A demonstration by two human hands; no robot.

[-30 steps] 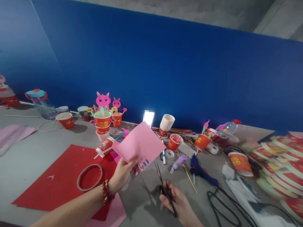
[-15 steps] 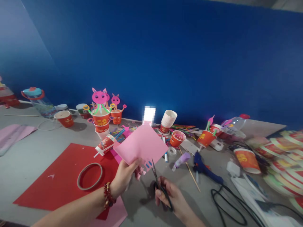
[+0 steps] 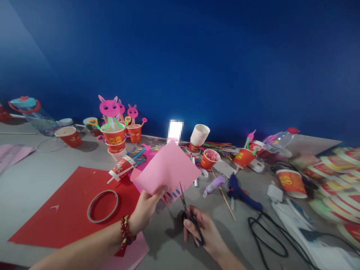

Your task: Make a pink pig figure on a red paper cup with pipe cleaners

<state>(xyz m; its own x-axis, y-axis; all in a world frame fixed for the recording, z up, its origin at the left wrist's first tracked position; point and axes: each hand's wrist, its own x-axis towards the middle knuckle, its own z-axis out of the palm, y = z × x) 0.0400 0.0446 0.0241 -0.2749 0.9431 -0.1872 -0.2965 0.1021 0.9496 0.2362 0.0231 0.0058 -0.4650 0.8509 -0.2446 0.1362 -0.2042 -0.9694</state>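
My left hand [image 3: 149, 208], with a beaded bracelet at the wrist, pinches the near edge of a pink sheet of paper [image 3: 171, 168] held above the table. Along that edge run several small cut-out holes, and narrow snipped strips hang beside the fingers. My right hand [image 3: 202, 227] is closed around the black handles of a pair of scissors [image 3: 183, 202]. The blades point up and away, at the sheet's near right edge; whether they touch the paper I cannot tell. Beneath my left forearm lie a red sheet [image 3: 62, 210] and another pink sheet [image 3: 135, 253].
A roll of tape [image 3: 102, 206] rests on the red sheet. Paper cups with pink animal faces [image 3: 109, 108] stand at the back left. Stacked cups [image 3: 200, 135], a glue stick [image 3: 214, 185], a glue gun [image 3: 242, 193] with its cord and a plastic bottle [image 3: 284, 138] lie rightward.
The pink sheet has tilted and bends more on its left side. My left hand has shifted slightly, and the scissors stay close to the edge. The whole view has moved a little.
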